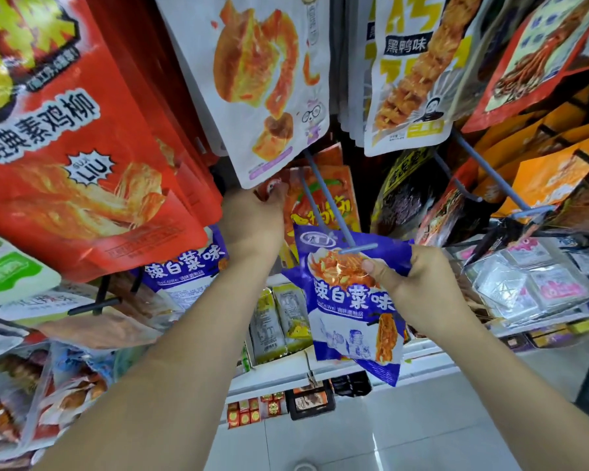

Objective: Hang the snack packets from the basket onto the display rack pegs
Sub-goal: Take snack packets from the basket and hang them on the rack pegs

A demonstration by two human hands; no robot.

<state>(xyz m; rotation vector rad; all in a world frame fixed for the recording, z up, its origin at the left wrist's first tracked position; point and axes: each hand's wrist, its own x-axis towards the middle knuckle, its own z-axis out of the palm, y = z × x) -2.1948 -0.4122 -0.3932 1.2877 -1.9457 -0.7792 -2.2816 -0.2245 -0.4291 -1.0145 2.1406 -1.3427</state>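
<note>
1. Packet in hand: the right hand (419, 277) pinches a purple packet (351, 300) by its upper right edge, thumb on the front.
2. The packet's top sits at the free end of a grey peg (323, 205), at the front edge of the display rack. The peg's cross-tip lies over the printed face. I judge the hang-hole is not yet threaded, though the hole itself cannot be seen.
3. The left hand (252, 219) reaches to the orange packets (334, 198) further back on the same peg. Whether it grips them or only presses them back cannot be told.
4. Done so far: a matching purple packet on the left (184, 266) already hangs on a neighbouring peg.
5. Left to do: slide this packet on. The basket is out of view, so the remaining count is unknown.
</note>
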